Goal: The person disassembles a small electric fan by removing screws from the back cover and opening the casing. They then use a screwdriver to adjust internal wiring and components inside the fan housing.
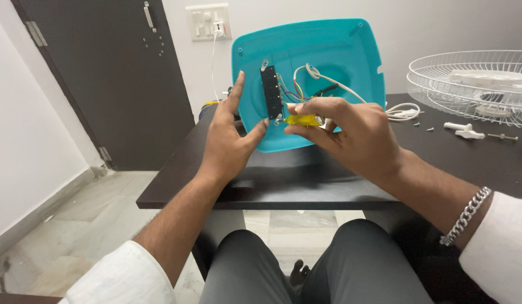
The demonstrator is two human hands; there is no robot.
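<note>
A turquoise plastic fan base cover (340, 50), rounded-square and dished, stands tilted on edge on the dark wooden table (306, 174), its hollow inside facing the person. Inside it sit a black switch strip (271, 92), coloured wires (292, 90) and a white cord (334, 81). The left hand (230, 141) steadies the cover's left rim with spread fingers. The right hand (351, 132) pinches a yellow-handled screwdriver (303, 120) at the strip's lower end. A white wire fan guard (475, 84) lies well apart to the right.

We count one turquoise plastic base cover (328, 50), one black switch block (271, 93) inside it, one yellow-handled screwdriver (303, 120), one white wire fan guard (469, 81), two white plastic knobs (464, 130), and one dark table (306, 174).
</note>
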